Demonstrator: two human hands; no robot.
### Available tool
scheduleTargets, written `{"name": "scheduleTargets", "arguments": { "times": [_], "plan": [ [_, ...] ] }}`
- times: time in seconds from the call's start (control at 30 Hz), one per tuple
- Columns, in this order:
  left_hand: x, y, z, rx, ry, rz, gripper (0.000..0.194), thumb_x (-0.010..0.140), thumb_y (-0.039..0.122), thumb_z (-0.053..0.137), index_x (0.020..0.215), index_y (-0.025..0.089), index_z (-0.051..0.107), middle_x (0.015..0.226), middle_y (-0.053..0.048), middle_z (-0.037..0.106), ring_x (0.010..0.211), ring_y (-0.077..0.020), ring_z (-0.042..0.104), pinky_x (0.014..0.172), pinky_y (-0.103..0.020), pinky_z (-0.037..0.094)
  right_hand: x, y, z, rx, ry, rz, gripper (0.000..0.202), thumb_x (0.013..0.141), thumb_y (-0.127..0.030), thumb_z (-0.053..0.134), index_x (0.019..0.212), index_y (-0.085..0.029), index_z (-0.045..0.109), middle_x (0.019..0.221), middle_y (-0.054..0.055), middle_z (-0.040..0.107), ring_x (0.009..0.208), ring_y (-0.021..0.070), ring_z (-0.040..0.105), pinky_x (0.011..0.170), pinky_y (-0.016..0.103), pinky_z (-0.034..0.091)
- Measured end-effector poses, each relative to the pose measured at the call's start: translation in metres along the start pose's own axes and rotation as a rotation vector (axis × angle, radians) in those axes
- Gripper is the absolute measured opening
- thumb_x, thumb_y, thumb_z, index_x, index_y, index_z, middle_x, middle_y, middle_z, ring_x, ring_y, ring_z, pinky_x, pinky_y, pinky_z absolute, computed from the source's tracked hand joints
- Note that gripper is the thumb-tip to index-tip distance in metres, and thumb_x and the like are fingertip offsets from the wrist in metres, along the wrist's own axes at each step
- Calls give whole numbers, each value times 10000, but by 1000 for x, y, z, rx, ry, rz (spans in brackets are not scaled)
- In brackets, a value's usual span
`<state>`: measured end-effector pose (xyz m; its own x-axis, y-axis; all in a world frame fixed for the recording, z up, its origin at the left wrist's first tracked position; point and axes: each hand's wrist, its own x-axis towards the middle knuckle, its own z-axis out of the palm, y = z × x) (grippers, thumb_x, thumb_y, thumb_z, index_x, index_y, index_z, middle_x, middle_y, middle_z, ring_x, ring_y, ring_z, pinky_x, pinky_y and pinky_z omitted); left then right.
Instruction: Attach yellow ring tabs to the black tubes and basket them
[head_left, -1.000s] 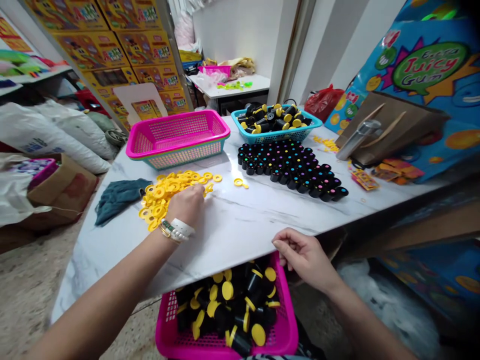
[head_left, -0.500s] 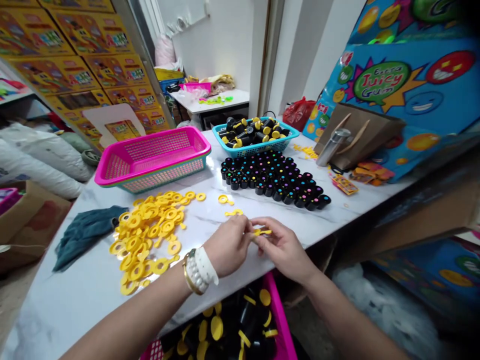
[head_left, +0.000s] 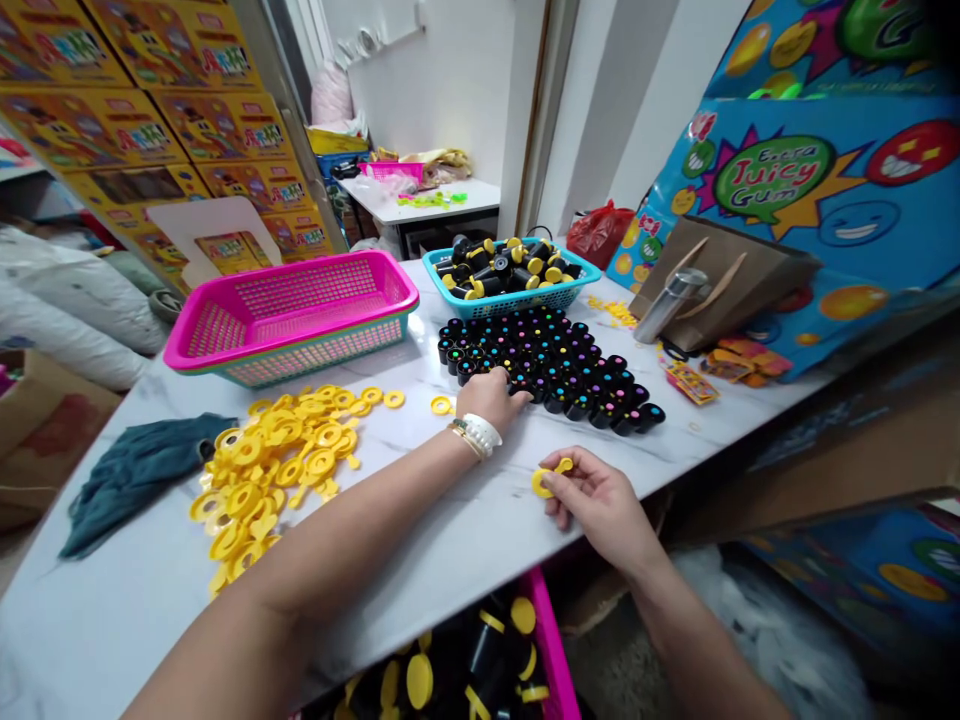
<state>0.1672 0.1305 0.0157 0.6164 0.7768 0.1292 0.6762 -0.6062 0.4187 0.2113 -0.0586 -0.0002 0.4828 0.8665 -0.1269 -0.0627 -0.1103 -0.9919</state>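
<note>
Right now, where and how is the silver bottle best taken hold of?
I would grip the silver bottle around its middle, coming from the left: it is a slim, straight cylinder, tilted to the right, and the brown paper bag blocks the far side.

Blue carton (head_left: 862, 230): "Extra Juicy Gum" printed in a green bubble. Yellow boxes (head_left: 217, 130): colourful lettering, not clearly legible.

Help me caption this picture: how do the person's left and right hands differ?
The left hand reaches out to the rows of black pieces; the right hand pinches a yellow piece nearer the body. The left wrist wears bracelets; the right shows none. Both hands are bare.
</note>
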Motion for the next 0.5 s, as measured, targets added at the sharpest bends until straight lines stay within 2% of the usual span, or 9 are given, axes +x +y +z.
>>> {"name": "scheduleTargets", "arguments": {
  "times": [0.1, 0.23, 0.33, 0.4, 0.5],
  "plan": [
    [-13, -1, -4, 14, -4, 68, 320, 809, 419, 577, 1022, 198, 667, 800, -66, 714, 773, -240, 664, 633, -302, 454, 2, -2, -2, -3, 13, 17, 270, 810, -398, 678, 922, -163, 607, 544, -26, 611, 386, 66, 488, 392, 166, 364],
    [-62, -11, -18, -5, -117, 171, 268, 780, 354, 571, 964, 190, 676, 715, -45, 690, 647, -191, 627, 559, -265, 400, 8, -10, -8, 50, 24, 67, 295, 755, -408, 733, 859, -152, 631, 501, -24, 602, 325, 40, 401, 326, 147, 263],
    [-96, -18, -27, -52, -183, 219, 242, 778, 344, 566, 937, 188, 661, 673, -26, 668, 588, -162, 593, 532, -247, 365, 15, -17, -4, 124, 19, 132, 313, 697, -410, 784, 776, -152, 625, 442, -50, 544, 305, 18, 315, 301, 136, 181],
    [-108, -20, -28, -93, -203, 227, 222, 779, 345, 566, 912, 189, 652, 656, -15, 656, 571, -151, 578, 527, -240, 354, 21, -18, 2, 157, -24, 157, 314, 686, -408, 794, 747, -159, 613, 403, -75, 488, 297, 14, 284, 298, 135, 162],
    [-110, -21, -26, -151, -217, 224, 208, 772, 330, 576, 906, 188, 647, 637, -6, 643, 557, -144, 569, 523, -236, 351, 28, -15, 12, 143, -56, 113, 301, 698, -394, 793, 723, -162, 603, 385, -84, 459, 313, 19, 310, 312, 128, 194]
  ]
}}
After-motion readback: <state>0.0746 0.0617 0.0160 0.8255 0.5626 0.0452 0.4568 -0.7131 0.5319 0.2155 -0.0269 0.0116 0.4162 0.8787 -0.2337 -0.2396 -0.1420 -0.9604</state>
